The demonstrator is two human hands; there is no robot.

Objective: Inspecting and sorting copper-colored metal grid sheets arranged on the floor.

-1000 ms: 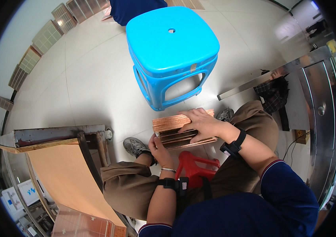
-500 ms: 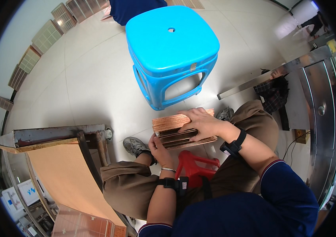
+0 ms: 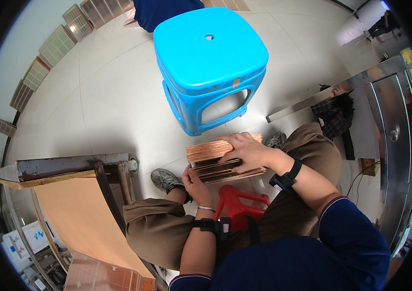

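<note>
A stack of thin copper-coloured boards [image 3: 206, 152] stands on edge in front of me, over the gap between my knees. The boards are fanned apart into a thick far bundle and a few separate near sheets, with dark gaps between. My right hand [image 3: 246, 152] reaches over the right part, its fingers curled on the far bundle and into the gap. At the left end, my left hand [image 3: 194, 183] holds the boards' edges between thumb and fingers; some fingertips are hidden. What bears the stack from below cannot be seen.
A blue plastic stool [image 3: 211, 53] stands just beyond the boards. Below them is a red stool [image 3: 237, 208]. A wood-topped bench [image 3: 80, 208] flanks my left, a metal cabinet [image 3: 395, 131] my right. Patterned panels [image 3: 56, 45] lean along the far left wall. Other people are partly visible.
My hands and the boards stay practically in place. In the far upper right, a person in the background has shifted slightly.
</note>
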